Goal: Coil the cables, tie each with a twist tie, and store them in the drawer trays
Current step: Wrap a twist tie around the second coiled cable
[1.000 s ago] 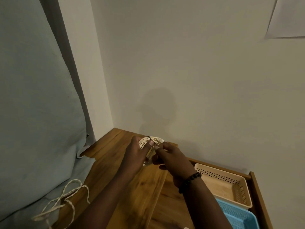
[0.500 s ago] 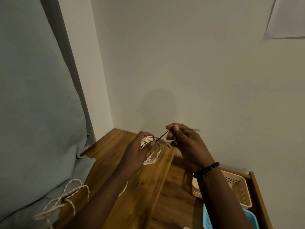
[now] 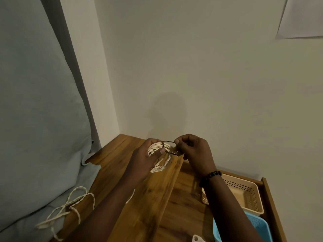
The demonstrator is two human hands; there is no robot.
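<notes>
My left hand (image 3: 146,159) holds a coil of cream twisted cable (image 3: 160,165) upright above the wooden top. A dark twist tie (image 3: 169,142) wraps over the upper part of the coil, and both of its ends run right into my right hand (image 3: 194,151), which pinches them just beside the coil. A loose cream twisted cable (image 3: 70,209) lies uncoiled at the lower left, partly on the grey-blue fabric. In the open drawer at right sit a beige perforated tray (image 3: 248,196) and a blue tray (image 3: 260,229), both partly hidden by my right forearm.
The wooden top (image 3: 148,206) butts against the wall corner. A grey-blue cushion (image 3: 35,119) fills the left side. A small white object (image 3: 196,239) shows at the bottom edge. A sheet of paper (image 3: 300,18) hangs on the wall at upper right.
My right hand drew the tie's end up and right, then came back lower and closer to the coil, now gripping both ends. The coil stays in my left hand.
</notes>
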